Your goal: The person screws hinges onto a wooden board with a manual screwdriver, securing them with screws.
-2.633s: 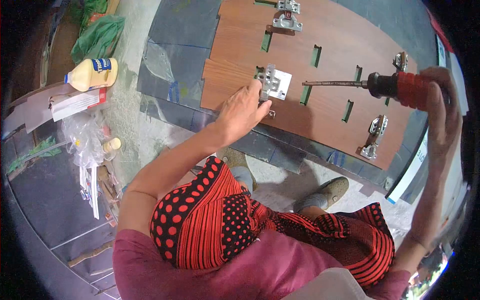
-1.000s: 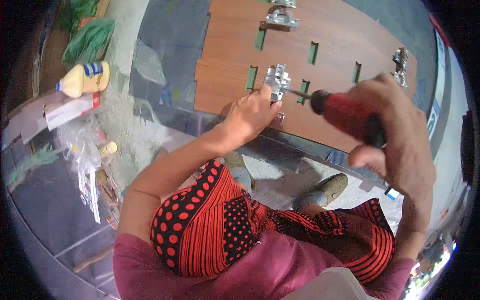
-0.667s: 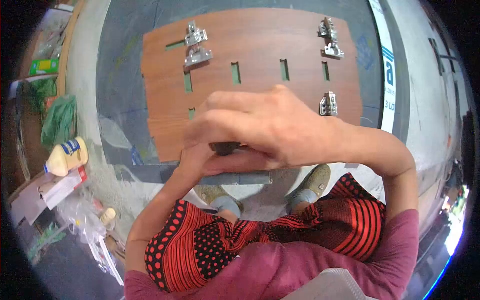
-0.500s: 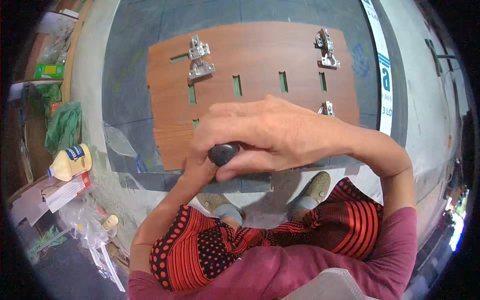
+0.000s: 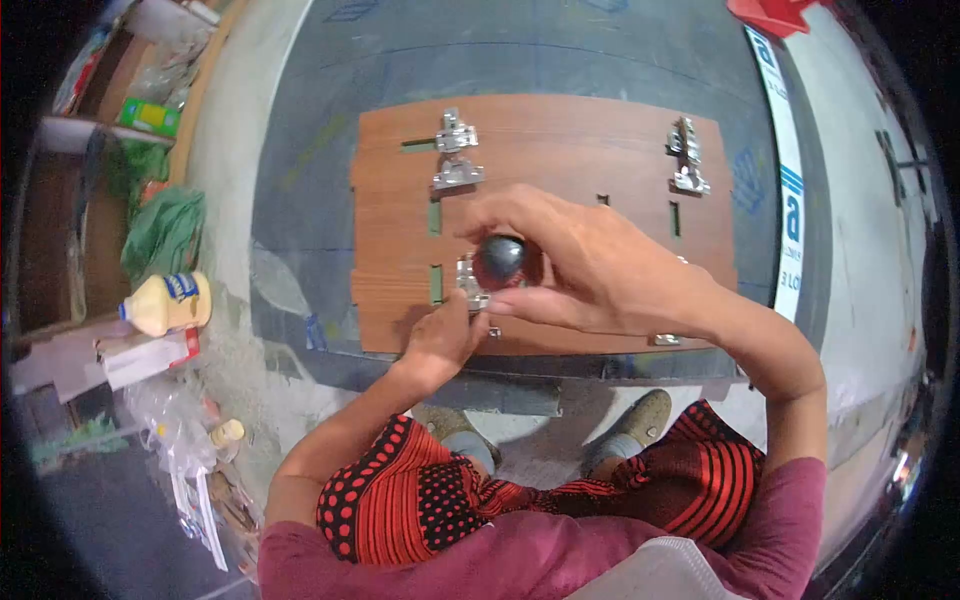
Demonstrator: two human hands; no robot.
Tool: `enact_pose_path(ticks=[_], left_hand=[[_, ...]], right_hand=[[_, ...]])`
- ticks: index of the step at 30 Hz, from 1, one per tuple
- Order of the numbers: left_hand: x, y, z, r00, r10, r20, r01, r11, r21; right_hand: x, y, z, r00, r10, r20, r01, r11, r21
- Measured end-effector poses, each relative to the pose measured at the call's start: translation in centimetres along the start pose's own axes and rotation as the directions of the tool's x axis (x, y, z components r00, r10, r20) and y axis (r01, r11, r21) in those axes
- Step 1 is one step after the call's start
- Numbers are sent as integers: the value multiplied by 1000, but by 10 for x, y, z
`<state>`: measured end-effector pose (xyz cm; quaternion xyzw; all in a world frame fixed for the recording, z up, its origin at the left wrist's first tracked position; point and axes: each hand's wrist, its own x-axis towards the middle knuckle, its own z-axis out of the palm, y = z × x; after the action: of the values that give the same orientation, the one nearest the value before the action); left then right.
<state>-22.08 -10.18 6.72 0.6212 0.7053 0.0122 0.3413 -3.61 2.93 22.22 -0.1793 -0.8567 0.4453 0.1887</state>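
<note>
A wood-grain panel (image 5: 560, 130) with several cut slots lies flat before me, with metal cabinet hinges on it. My right hand (image 5: 590, 265) curls loosely around the dark, rounded handle of a screwdriver (image 5: 502, 258), seen end-on; its shaft and tip are hidden. Just beneath, my left hand (image 5: 445, 335) presses its fingertips against a cabinet hinge (image 5: 465, 285) on the panel's left part. Farther up the panel are a hinge (image 5: 457, 150) at the left and another hinge (image 5: 687, 158) at the right. My right hand partly covers the hinge parts at lower right.
The panel rests on a dark board (image 5: 420, 70) with a white printed strip (image 5: 790, 200) along its right side. A red object (image 5: 775, 14) is at the top right. At left are a pale yellow bottle (image 5: 168, 303), a green bag (image 5: 165, 235) and plastic wrapping (image 5: 165, 420).
The view has shifted, so the panel appears lower and farther right. My right hand's grip has loosened around the screwdriver, and my left fingertips and the hinge beneath now show.
</note>
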Motion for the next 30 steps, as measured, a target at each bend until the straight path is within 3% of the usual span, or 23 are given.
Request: enact_pose_path(ticks=[1, 3, 5, 7, 8, 10, 13, 17, 18, 19, 21, 22, 24, 28, 30], left_hand=[[1, -1, 0, 1000, -4, 5, 4, 1000, -10], [7, -10, 7, 1000, -14, 23, 14, 1000, -7], [12, -17, 16, 998, 3, 67, -6, 999, 45], [5, -10, 8, 999, 28, -23, -31, 994, -109], [2, -2, -2, 1000, -10, 7, 10, 994, -105], [2, 1, -8, 999, -42, 17, 44, 996, -78], [4, 1, -5, 997, -63, -44, 61, 996, -59], [2, 5, -6, 995, -45, -90, 35, 993, -113], [0, 2, -1, 981, 16, -193, -29, 998, -64], [1, 0, 3, 981, 7, -193, -20, 998, -66], [2, -3, 8, 971, 51, -231, -61, 998, -34], [3, -3, 9, 972, 47, -232, -57, 998, -36], [5, -5, 9, 980, 32, -198, -48, 996, -78], [4, -1, 4, 981, 25, -191, -35, 998, -50], [2, 2, -1, 990, -18, -138, 7, 997, -82]], right_hand=[[1, -1, -2, 1000, -24, 13, 24, 1000, 14], [3, -4, -9, 981, 6, 191, -15, 999, 45], [4, -1, -6, 981, -81, 177, 68, 995, 74], [6, -5, -1, 997, 59, 43, -62, 996, 57], [7, -6, 1, 997, 13, 82, -20, 996, 89], [6, -5, 7, 989, 150, -9, -151, 988, -15], [1, -5, 15, 996, 80, -40, -83, 994, -68], [2, -13, 10, 995, 56, 83, -56, 998, -6], [1, -7, 9, 990, 28, 141, -34, 999, 39], [1, -6, 9, 989, 24, 147, -31, 999, 45], [-1, -6, 9, 978, 78, 195, -104, 986, 129], [-1, -5, 10, 977, 76, 198, -104, 986, 131], [-2, -1, 13, 984, 178, -2, -178, 984, 4], [2, -8, 13, 981, 191, 36, -193, 977, 87], [2, 1, 10, 982, -71, 178, 92, 990, -111]])
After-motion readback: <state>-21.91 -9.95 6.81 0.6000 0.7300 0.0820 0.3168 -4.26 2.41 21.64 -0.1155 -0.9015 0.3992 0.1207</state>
